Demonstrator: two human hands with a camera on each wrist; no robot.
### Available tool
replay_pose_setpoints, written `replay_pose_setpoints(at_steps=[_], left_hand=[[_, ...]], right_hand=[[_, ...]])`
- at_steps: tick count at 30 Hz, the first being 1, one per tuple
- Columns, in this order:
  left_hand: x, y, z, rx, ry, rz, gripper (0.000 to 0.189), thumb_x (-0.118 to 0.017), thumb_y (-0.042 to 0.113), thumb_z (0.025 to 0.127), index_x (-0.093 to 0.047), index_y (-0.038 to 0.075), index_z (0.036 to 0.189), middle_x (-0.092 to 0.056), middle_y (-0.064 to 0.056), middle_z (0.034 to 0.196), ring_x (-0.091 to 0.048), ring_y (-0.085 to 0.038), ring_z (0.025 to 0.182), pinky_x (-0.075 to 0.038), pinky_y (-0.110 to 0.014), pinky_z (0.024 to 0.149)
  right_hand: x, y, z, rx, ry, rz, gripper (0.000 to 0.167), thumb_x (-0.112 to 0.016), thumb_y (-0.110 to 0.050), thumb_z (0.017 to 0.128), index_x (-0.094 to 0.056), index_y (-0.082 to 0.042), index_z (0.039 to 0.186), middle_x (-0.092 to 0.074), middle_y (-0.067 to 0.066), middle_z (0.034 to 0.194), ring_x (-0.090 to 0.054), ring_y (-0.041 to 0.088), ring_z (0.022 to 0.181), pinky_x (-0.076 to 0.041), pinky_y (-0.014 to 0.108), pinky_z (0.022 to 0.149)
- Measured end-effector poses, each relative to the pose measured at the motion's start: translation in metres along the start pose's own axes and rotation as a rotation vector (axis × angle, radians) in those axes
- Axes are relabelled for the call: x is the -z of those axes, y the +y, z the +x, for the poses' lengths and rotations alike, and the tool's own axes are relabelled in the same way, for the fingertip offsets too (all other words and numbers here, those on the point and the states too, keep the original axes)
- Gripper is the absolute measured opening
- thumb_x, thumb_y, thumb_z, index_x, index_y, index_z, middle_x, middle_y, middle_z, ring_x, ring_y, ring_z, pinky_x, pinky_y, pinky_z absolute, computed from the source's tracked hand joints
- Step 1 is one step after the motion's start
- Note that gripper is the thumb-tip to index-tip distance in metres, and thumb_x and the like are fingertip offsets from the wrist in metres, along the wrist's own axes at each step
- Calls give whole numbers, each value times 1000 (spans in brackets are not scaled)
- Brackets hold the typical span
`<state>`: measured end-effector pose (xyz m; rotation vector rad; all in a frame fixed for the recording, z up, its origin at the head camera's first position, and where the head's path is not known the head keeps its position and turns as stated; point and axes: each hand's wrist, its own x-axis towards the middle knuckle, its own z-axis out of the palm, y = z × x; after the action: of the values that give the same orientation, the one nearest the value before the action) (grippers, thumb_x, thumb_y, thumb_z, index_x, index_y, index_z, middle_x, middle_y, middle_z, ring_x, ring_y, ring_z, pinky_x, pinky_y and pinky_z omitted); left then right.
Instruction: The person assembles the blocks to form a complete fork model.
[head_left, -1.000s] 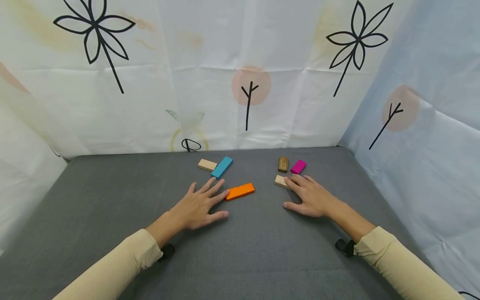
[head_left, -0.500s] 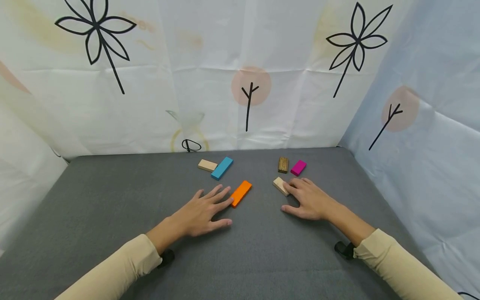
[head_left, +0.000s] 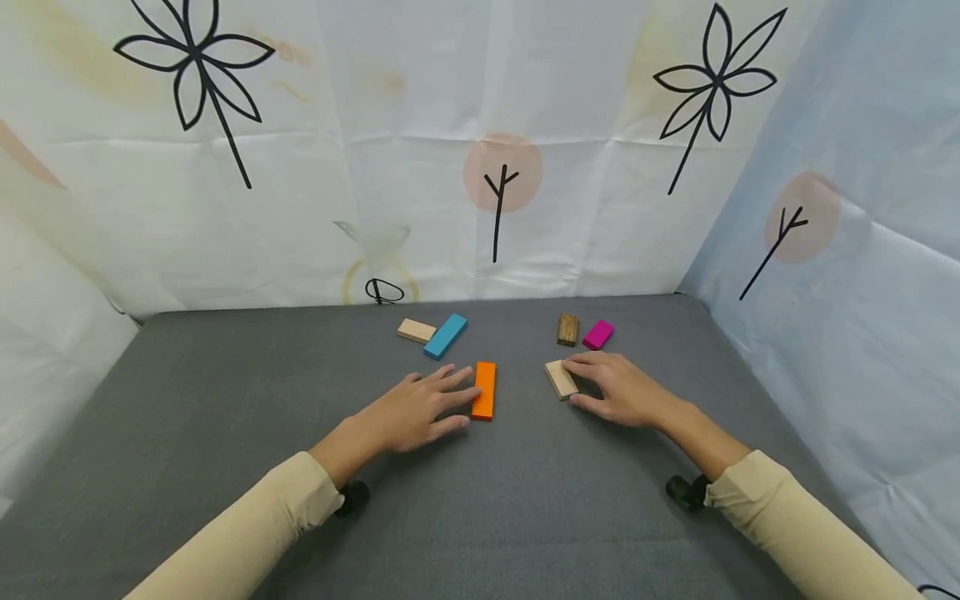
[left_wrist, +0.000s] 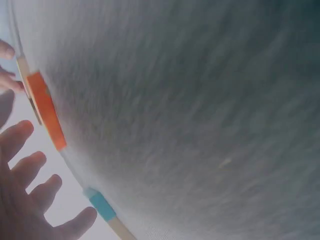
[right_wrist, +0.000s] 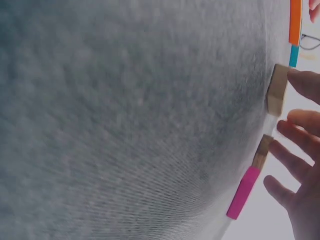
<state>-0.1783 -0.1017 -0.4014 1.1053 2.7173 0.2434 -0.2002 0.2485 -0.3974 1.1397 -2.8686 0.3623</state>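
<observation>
An orange wooden block [head_left: 483,391] lies on the grey cloth, its long side pointing away from me. My left hand [head_left: 417,411] is spread flat beside it, and the index fingertip touches its left side. To the right, my right hand [head_left: 626,389] is by a pale wooden block [head_left: 560,380]. Its index finger and thumb sit at that block's right side, near the far and near corners; the remaining fingers are extended in the right wrist view. Whether the thumb presses the block is hard to tell.
Behind the left hand, a blue block [head_left: 446,337] rests against another pale block [head_left: 416,331]. A dark brown block [head_left: 567,330] and a magenta block [head_left: 598,335] lie beyond the right hand. A printed white curtain [head_left: 420,167] borders the table's back.
The orange block has turned from slanting crosswise to pointing straight away, as the left hand moved right. The pale block by the right hand has turned too, and the right thumb has come up to it.
</observation>
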Motion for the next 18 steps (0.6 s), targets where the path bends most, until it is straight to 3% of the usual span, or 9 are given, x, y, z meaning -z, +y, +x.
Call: replay_pose_setpoints(at_steps=[6, 18], left_hand=[[4, -7, 13, -44, 27, 11, 57, -52, 40, 104, -38, 18, 155, -26, -8, 163, -23, -33, 149, -32, -64, 108], [0, -7, 26, -15, 20, 21, 55, -52, 42, 103, -45, 18, 151, -35, -4, 159, -27, -29, 148, -31, -61, 110]], right_hand=[[1, 6, 4, 20, -25, 87, 50, -67, -11, 95, -54, 2, 141, -50, 20, 146, -45, 42, 135, -35, 65, 104], [3, -3, 8, 38, -56, 91, 44, -69, -13, 94, -61, 5, 133, -57, 21, 138, -54, 39, 126, -43, 57, 101]])
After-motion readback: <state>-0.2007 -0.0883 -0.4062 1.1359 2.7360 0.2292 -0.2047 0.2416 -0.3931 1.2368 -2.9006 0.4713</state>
